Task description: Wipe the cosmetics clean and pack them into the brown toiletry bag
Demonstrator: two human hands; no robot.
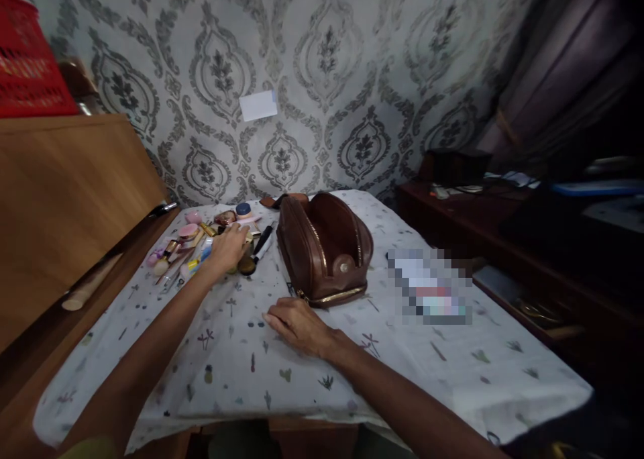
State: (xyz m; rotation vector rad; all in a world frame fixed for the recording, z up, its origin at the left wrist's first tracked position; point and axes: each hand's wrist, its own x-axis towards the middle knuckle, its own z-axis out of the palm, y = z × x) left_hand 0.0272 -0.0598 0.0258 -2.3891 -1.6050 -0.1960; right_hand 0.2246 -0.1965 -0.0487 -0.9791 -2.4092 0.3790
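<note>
My left hand [230,247] reaches into a pile of cosmetics on the cloth-covered table, its fingers bent down among them. Whatever is under those fingers is mostly hidden. Around it lie a jar with a dark blue lid [243,210], a pink round compact [188,231], a makeup brush [248,264] and a black pen-like stick [264,238]. A brown leather toiletry bag [302,244] stands unzipped, its mouth gaping. Just in front of the bag, my right hand [296,326] rests on the cloth with fingers curled together and nothing visible in them.
A pixelated flat object [427,288] lies right of the bag. The white patterned cloth [241,378] covers the table. At left stands a wooden panel [65,197] with a red basket [33,56] above it. A dark desk [453,211] is at right; patterned wallpaper is behind.
</note>
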